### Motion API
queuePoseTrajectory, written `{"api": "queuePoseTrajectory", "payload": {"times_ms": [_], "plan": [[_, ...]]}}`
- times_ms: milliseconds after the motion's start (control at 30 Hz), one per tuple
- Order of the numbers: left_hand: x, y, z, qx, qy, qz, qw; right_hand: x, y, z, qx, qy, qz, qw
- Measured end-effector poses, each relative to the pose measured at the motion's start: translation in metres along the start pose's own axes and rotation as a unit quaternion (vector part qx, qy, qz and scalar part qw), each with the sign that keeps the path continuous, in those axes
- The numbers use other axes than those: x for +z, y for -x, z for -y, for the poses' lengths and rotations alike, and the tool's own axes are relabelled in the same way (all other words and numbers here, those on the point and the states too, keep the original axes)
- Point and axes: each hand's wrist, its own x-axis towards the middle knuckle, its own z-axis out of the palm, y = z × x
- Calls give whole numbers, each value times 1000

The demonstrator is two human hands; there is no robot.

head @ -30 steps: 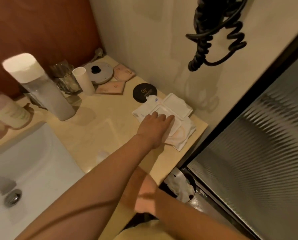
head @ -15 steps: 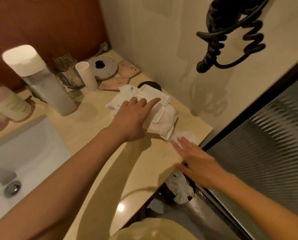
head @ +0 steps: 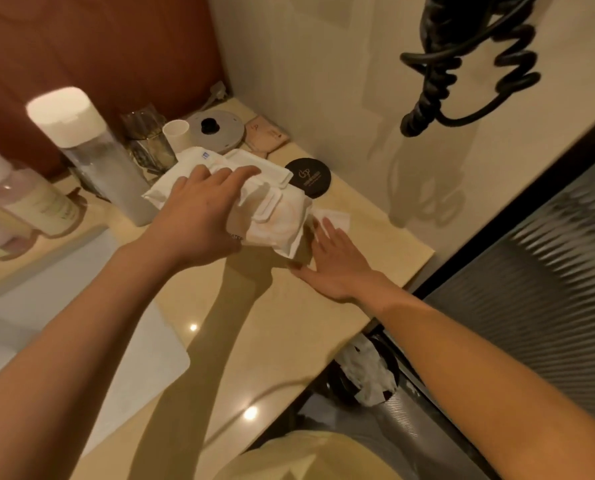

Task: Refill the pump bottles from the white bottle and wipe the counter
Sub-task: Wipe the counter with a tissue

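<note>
Counter (head: pixel 254 306) wipe stage, head view: R hand (head: pixel 334 261) flat, fingers straight, pressing small white wipe (head: pixel 337 218) by the right edge. L hand (head: pixel 199 216) grips wipes pack (head: pixel 275 209) just left of it. White-capped bottle (head: pixel 91 147) stands far left, closed. Refill done or not: can't tell. Most of the wiping prob. still to do.

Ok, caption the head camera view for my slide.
Left hand grips a white wipes pack while the right hand lies flat on the beige counter beside it.
</note>
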Motion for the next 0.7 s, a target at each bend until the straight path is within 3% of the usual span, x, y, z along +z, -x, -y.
{"api": "queuePoseTrajectory", "payload": {"times_ms": [267, 333, 433, 700], "plan": [[20, -32, -35, 50, 43, 13, 998, 34, 67, 48, -113, -38, 34, 992], [33, -40, -50, 74, 52, 30, 995, 42, 89, 49, -115, -58, 33, 991], [52, -44, -68, 103, 63, 45, 992, 54, 121, 50, -114, -68, -41, 990], [96, -42, -94, 142, 66, 60, 986, 51, 150, 33, -110, -165, -30, 980]]}}
